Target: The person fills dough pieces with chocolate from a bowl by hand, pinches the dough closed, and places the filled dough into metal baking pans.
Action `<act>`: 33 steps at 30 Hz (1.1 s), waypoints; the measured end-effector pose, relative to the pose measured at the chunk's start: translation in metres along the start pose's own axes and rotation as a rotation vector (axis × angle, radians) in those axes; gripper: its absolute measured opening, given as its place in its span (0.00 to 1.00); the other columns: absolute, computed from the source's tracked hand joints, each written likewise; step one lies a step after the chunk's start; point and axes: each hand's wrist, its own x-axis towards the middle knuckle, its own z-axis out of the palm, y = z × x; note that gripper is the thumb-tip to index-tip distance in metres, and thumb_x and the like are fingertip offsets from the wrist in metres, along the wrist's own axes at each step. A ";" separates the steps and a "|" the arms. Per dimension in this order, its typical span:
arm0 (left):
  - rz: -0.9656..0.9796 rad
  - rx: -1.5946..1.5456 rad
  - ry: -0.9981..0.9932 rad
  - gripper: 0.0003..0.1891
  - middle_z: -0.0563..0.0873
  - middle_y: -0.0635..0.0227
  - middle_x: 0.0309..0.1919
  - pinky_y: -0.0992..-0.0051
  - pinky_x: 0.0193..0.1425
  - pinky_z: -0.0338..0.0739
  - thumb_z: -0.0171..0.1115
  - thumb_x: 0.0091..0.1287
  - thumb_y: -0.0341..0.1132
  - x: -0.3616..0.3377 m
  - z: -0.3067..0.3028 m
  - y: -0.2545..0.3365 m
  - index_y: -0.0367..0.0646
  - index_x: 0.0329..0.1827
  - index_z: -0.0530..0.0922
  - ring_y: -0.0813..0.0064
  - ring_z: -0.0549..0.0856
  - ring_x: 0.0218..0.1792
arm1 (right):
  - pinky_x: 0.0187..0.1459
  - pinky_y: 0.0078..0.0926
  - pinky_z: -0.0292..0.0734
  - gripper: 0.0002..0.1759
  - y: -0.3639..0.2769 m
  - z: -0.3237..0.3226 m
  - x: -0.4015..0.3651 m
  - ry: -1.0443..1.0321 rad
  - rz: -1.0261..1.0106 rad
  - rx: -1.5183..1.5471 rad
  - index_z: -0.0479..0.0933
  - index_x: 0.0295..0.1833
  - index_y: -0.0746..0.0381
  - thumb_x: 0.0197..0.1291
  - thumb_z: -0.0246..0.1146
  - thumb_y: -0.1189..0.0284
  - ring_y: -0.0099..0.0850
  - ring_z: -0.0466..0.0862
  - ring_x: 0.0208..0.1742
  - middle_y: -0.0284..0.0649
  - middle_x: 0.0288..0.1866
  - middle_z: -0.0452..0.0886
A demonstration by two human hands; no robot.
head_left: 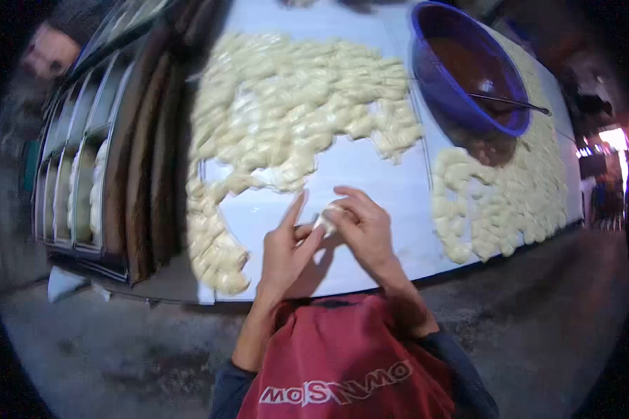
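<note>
White dough piece (324,225) pinched between both hands (283,249) (368,234), forearms (253,339) converging, left index finger (295,209) extended.

The person's left hand (282,250) and right hand (367,230) nearly meet, thumbs and fingers curled inward. The left index finger (295,209) extends forward. Both forearms (254,336) angle inward.

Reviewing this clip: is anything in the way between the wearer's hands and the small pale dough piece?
Nothing visible is. The dough piece sits right at the fingers of the left hand and right hand. The purple basin stands apart, farther up the table and to the right.
</note>
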 end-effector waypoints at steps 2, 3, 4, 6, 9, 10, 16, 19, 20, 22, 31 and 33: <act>0.143 -0.134 0.002 0.47 0.89 0.48 0.47 0.71 0.54 0.82 0.70 0.68 0.32 0.010 0.022 0.004 0.43 0.84 0.47 0.62 0.88 0.54 | 0.48 0.26 0.80 0.13 0.024 -0.014 0.002 0.102 -0.084 0.118 0.84 0.51 0.64 0.62 0.70 0.71 0.28 0.85 0.44 0.41 0.50 0.85; 0.201 -0.061 -0.029 0.51 0.80 0.39 0.63 0.66 0.65 0.76 0.70 0.68 0.33 0.013 0.030 0.018 0.42 0.84 0.40 0.55 0.79 0.67 | 0.49 0.26 0.80 0.15 0.022 -0.027 0.003 0.119 -0.011 0.196 0.83 0.53 0.64 0.61 0.71 0.73 0.27 0.84 0.46 0.40 0.49 0.85; 0.283 -0.053 -0.013 0.50 0.67 0.39 0.74 0.63 0.73 0.68 0.70 0.68 0.34 0.019 0.043 0.023 0.38 0.84 0.42 0.52 0.68 0.75 | 0.50 0.25 0.80 0.17 0.015 -0.038 0.004 0.127 0.064 0.284 0.82 0.55 0.63 0.60 0.71 0.75 0.26 0.83 0.48 0.38 0.49 0.85; 0.619 0.076 0.037 0.52 0.62 0.41 0.77 0.62 0.76 0.63 0.70 0.68 0.43 0.045 0.064 0.029 0.35 0.83 0.43 0.52 0.63 0.78 | 0.51 0.25 0.80 0.21 0.016 -0.050 0.011 0.159 -0.042 0.414 0.78 0.59 0.64 0.59 0.71 0.80 0.23 0.81 0.49 0.34 0.45 0.84; 0.889 -0.055 0.007 0.55 0.74 0.43 0.70 0.68 0.71 0.70 0.68 0.65 0.59 0.073 0.113 0.045 0.32 0.82 0.48 0.56 0.76 0.69 | 0.46 0.20 0.81 0.11 -0.001 -0.072 0.015 0.099 0.129 0.907 0.78 0.50 0.64 0.63 0.69 0.78 0.21 0.83 0.40 0.33 0.40 0.84; 0.888 -0.089 -0.020 0.55 0.77 0.45 0.68 0.69 0.69 0.72 0.70 0.64 0.58 0.080 0.129 0.041 0.32 0.81 0.50 0.59 0.79 0.67 | 0.44 0.19 0.80 0.10 -0.008 -0.083 0.018 0.085 0.139 1.029 0.78 0.50 0.64 0.65 0.68 0.77 0.20 0.83 0.39 0.33 0.40 0.83; 0.495 -0.618 -0.253 0.53 0.81 0.52 0.65 0.72 0.59 0.79 0.77 0.61 0.47 0.103 0.204 0.029 0.35 0.81 0.52 0.69 0.84 0.58 | 0.39 0.15 0.76 0.06 0.001 -0.145 0.051 -0.049 0.196 1.144 0.77 0.49 0.61 0.70 0.63 0.73 0.19 0.81 0.38 0.32 0.40 0.81; 0.296 -0.534 -0.419 0.48 0.73 0.49 0.70 0.71 0.58 0.80 0.71 0.67 0.37 0.106 0.205 0.031 0.41 0.83 0.47 0.69 0.84 0.57 | 0.44 0.17 0.73 0.05 0.007 -0.186 0.102 0.263 -0.095 0.807 0.77 0.45 0.60 0.68 0.65 0.72 0.17 0.78 0.40 0.29 0.41 0.79; 0.282 -0.420 -0.448 0.47 0.70 0.48 0.72 0.71 0.59 0.80 0.68 0.70 0.34 0.105 0.197 0.043 0.44 0.84 0.44 0.68 0.84 0.57 | 0.44 0.17 0.72 0.06 0.009 -0.213 0.123 0.288 -0.064 0.760 0.76 0.44 0.60 0.68 0.65 0.71 0.18 0.78 0.38 0.29 0.38 0.79; 0.182 -0.308 -0.369 0.34 0.83 0.51 0.61 0.74 0.56 0.81 0.66 0.71 0.30 0.103 0.178 0.056 0.39 0.78 0.62 0.73 0.86 0.53 | 0.42 0.20 0.74 0.08 0.014 -0.257 0.166 0.336 -0.052 0.469 0.77 0.45 0.60 0.70 0.63 0.67 0.18 0.78 0.37 0.30 0.37 0.80; 0.137 -0.121 -0.229 0.20 0.87 0.56 0.53 0.72 0.57 0.82 0.62 0.74 0.29 0.103 0.131 0.056 0.35 0.67 0.75 0.71 0.87 0.50 | 0.43 0.33 0.76 0.13 0.111 -0.307 0.264 -0.374 0.130 -0.648 0.81 0.44 0.65 0.63 0.60 0.66 0.31 0.81 0.39 0.41 0.38 0.84; 0.125 -0.110 -0.234 0.19 0.87 0.56 0.53 0.72 0.57 0.82 0.62 0.74 0.29 0.102 0.129 0.054 0.35 0.67 0.75 0.71 0.87 0.50 | 0.46 0.35 0.77 0.15 0.082 -0.303 0.257 -0.352 0.218 -0.537 0.82 0.45 0.64 0.62 0.64 0.63 0.33 0.83 0.42 0.42 0.39 0.86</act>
